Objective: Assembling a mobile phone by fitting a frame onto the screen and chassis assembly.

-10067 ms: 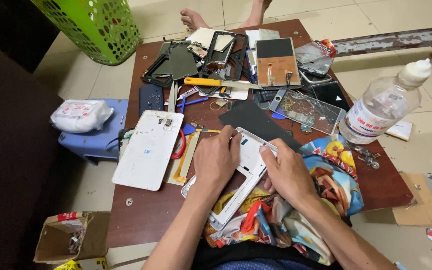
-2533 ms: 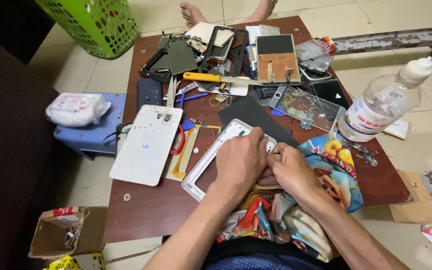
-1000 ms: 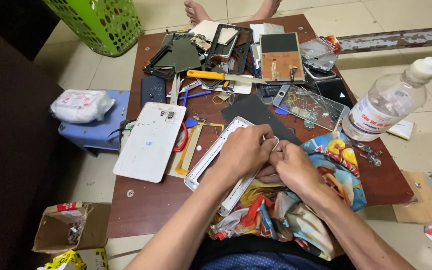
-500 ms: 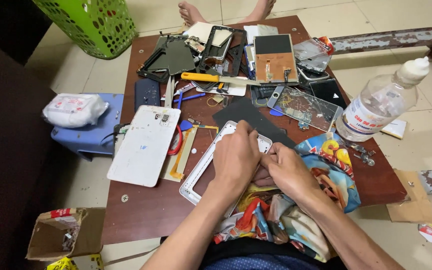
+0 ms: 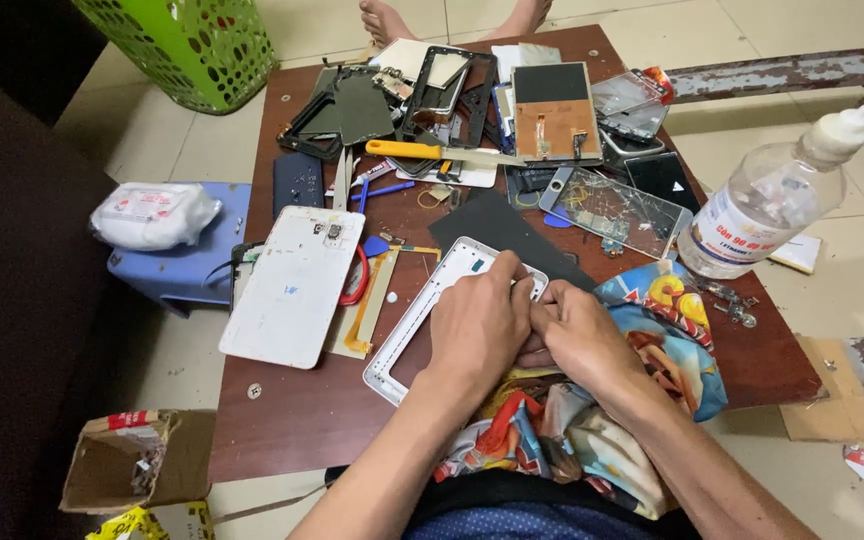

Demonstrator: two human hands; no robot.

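Clearly I'm mid-strip-down: my left hand [image 5: 480, 325] is pressed over the white tablet frame [image 5: 422, 315] at table centre, fingers curled onto its upper edge, while my right hand [image 5: 580, 335] pinches that same corner; what it pinches I cannot tell. The white back cover [image 5: 294, 285] lies already off at nine o'clock. The clear bottle [image 5: 767, 205] at three o'clock holds clear liquid; the green basket [image 5: 187, 45] at eleven looks empty.

The left hand [image 5: 479, 325] is covering the near right part of the white frame [image 5: 407, 335], hiding what its fingers [image 5: 512, 280] are pressing. The right hand [image 5: 584, 338] is concealing its own fingertips behind the left. The green basket [image 5: 187, 45] is running off the top edge.
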